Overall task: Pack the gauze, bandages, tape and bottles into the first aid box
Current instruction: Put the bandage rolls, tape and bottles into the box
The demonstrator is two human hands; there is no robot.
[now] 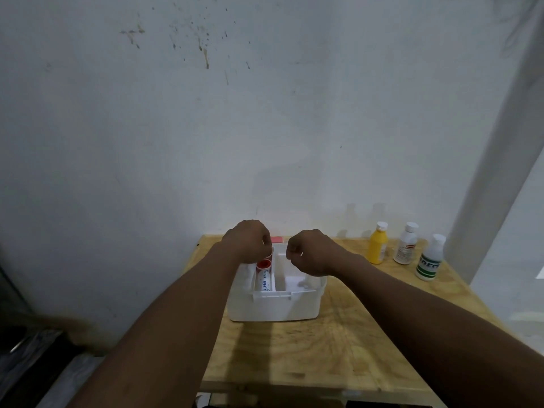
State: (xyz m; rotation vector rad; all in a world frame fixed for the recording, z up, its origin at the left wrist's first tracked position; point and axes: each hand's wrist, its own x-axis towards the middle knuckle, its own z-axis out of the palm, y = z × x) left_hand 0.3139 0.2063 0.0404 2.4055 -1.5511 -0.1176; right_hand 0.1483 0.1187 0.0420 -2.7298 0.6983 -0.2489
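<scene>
A: What is sitting closest to the camera?

B: Two bare forearms are reaching forward over a plywood table (pixel 338 348). Past them, a white first aid box (pixel 273 304) is standing open on the tabletop, its front wall facing the person.

A: Is anything lying inside it?

B: In the left compartment a white tube (pixel 264 280) with blue lettering is lying lengthwise, and a round red-orange item (pixel 263 264) is sitting at its far end. What that red item is, I cannot tell. The right compartment is showing only its white floor.

A: And the hands?

B: The left hand (pixel 247 241) is hovering over the box's far left corner, fingers curled down and bunched near the red item. Whether it is pinching anything, I cannot tell. The right hand (pixel 312 253) is curling into a loose fist over the far right part of the box; the knuckles are hiding whatever might be in it.

A: What is waiting farther back?

B: A small red patch (pixel 277 239) is peeking out behind the box between the two hands. Off to the right, well apart from the box, three bottles are standing upright in a row: a yellow bottle (pixel 378 244), a white bottle (pixel 406 245) with a red label, and a green-striped bottle (pixel 430 259). Behind everything, a stained wall (pixel 206 113) is rising.
</scene>
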